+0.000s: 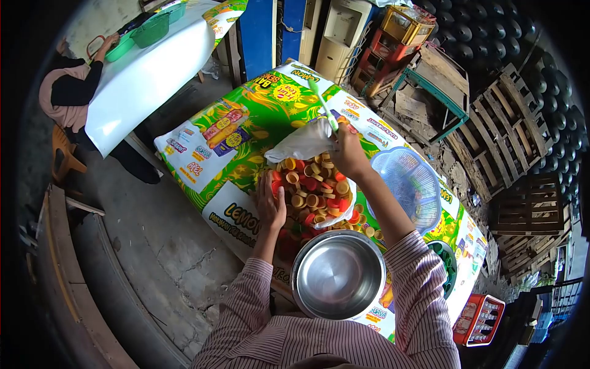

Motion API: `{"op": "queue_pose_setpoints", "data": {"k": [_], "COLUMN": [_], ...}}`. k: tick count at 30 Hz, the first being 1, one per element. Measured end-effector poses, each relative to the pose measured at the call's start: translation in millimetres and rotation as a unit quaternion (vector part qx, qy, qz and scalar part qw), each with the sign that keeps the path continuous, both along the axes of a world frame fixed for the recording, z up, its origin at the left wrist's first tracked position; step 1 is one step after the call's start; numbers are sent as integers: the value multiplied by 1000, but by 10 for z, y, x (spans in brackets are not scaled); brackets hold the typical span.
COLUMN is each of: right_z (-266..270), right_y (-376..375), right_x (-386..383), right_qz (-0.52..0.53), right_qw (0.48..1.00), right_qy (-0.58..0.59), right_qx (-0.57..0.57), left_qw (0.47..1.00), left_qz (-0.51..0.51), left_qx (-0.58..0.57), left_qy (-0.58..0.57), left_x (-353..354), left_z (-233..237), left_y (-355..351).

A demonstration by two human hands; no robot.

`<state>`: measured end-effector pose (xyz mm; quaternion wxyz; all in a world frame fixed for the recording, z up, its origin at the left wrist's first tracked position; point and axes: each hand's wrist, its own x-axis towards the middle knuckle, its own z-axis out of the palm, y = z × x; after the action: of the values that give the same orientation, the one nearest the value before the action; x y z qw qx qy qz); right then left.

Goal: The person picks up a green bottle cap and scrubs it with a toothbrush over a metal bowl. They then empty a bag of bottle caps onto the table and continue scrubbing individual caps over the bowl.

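Note:
A heap of yellow, orange and red bottle caps [310, 194] spills from a white plastic bag [301, 142] onto the printed table cover. My left hand [270, 203] rests against the heap's left side, fingers stretched out. Above the heap, my right hand [349, 150] is closed around a slim light-green and white tool [322, 101]; its exact kind I cannot make out. The bag's gathered edge lies against that hand. Close to my body stands a steel bowl [338, 275] with nothing in it. A pale blue plastic basket [405, 187] sits right of my right forearm.
A green basket [452, 267] is partly hidden behind my right sleeve. At the far left, a person [70, 92] sits at a white table [150, 80] with green basins [152, 31]. Wooden pallets [513, 126] and a red crate [479, 320] stand to the right.

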<state>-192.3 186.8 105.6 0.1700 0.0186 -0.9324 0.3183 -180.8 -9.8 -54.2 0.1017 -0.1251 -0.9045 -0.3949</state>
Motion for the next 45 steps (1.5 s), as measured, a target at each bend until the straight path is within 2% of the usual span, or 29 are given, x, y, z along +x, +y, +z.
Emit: {"op": "queue_pose_setpoints", "data": {"k": [2, 3, 5, 7, 9, 10, 12, 13, 15, 16, 18, 21, 24, 25, 26, 28, 29, 31, 32, 34, 36, 38, 39, 44, 45], "right_z": [-103, -160, -253, -218, -182, -156, -145, -144, -103, -62, 56, 284, 358, 395, 313, -47, -137, -191, -216, -155, -237, -422, -415, -504, -423], "right_y": [-40, 15, 207, 314, 454, 492, 491, 474, 419, 390, 345, 214, 69, -15, 19, 193, 264, 353, 406, 444, 560, 688, 653, 614, 556], "right_x": [64, 44, 14, 47, 18, 9, 1, -3, -17, -23, -57, -26, 63, 122, 118, 1, -26, -30, -19, 52, 61, 1, -7, -104, -105], "right_qz": [9, 9, -23, -61, -123, -155, -202, -217, -205, -193, -184, -129, -54, -51, -38, -55, -57, -122, -122, -89, -86, -130, -189, -200, -173], "right_qw": [999, 999, 998, 998, 992, 986, 978, 974, 976, 977, 978, 991, 982, 981, 993, 995, 995, 992, 992, 992, 991, 982, 970, 978, 984], "right_qy": [-9, -8, -53, 3, -26, -53, -30, -30, -33, -37, -28, 31, -58, -93, -91, 55, 56, 4, 5, -66, -62, -95, -126, -52, -38], "right_qx": [36, 35, 13, -13, -25, -31, -53, -60, -69, -79, -94, -31, -173, -165, -66, 55, 53, 44, 43, 53, 80, 99, 92, -14, -37], "left_qw": [1000, 996, 993, 990, 972, 973, 956, 956, 985, 985, 993, 991, 992, 994, 995, 997, 997, 996, 996, 995, 992, 992, 993, 999, 999], "left_qz": [-6, -32, -50, -69, 1, 0, 39, 39, 18, 18, 21, 41, 64, 67, 69, 62, 67, 72, 78, 86, 88, 82, 72, 28, 5], "left_qx": [23, 88, 103, 120, 234, 232, 290, 290, 169, 171, 91, 103, 104, 85, 66, 45, 15, -17, 5, 27, 84, 86, 84, 27, 17], "left_qy": [0, 5, 11, 16, -2, -2, -17, -17, 2, 3, 77, 70, 23, 21, 19, 29, 37, 47, 49, 51, 40, 41, 32, 37, 43], "left_x": [-14, -1, 93, 302, 579, 726, 984, 1012, 1019, 990, 838, 582, 433, 397, 372, 361, 367, 388, 400, 393, 349, 322, 302, 255, 241], "left_z": [-2, 40, 181, 244, 212, 160, 35, -20, -121, -161, -239, -199, -67, -46, -26, 4, 52, 111, 129, 90, -16, -13, -6, -1, -44], "left_y": [-45, -102, -350, -521, -649, -643, -504, -461, -373, -320, -186, 8, 103, 98, 82, 49, 30, -13, -36, -63, -82, -79, -60, 35, 41]}}
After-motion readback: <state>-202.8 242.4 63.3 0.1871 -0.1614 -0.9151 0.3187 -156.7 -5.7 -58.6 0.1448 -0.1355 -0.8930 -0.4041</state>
